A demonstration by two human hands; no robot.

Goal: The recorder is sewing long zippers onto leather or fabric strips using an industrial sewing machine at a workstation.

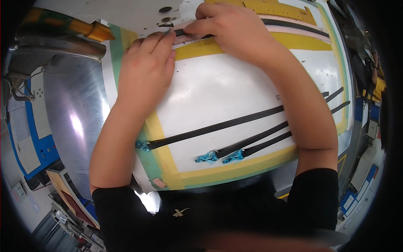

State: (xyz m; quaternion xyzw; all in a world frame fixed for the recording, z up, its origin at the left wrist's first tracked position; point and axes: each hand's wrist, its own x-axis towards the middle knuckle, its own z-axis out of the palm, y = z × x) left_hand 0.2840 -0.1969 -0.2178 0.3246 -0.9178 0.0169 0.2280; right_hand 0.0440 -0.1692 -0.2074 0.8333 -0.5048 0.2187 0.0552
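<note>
A flat black strap (296, 27) lies along a pink strip (183, 39) at the far side of the white work surface (218, 84). My left hand (145, 69) has its fingers closed together at the strap's left end; its fingertips hide what is there. Just to the right, my right hand (239, 35) pinches the same strap between thumb and fingers. Nearer to me, three more straps lie slanted: a long black strap (218, 127), a middle black strap (252, 137) and a front black strap (268, 143). Each ends at its left in a blue-wrapped metal clasp (208, 157).
Yellow and green tape (218, 176) borders the work surface. Behind the pink strip is a yellow template (285, 12). A metal cylinder (79, 49) and an orange-tipped machine part (98, 31) jut in at the left, above a shiny metal surface (75, 109).
</note>
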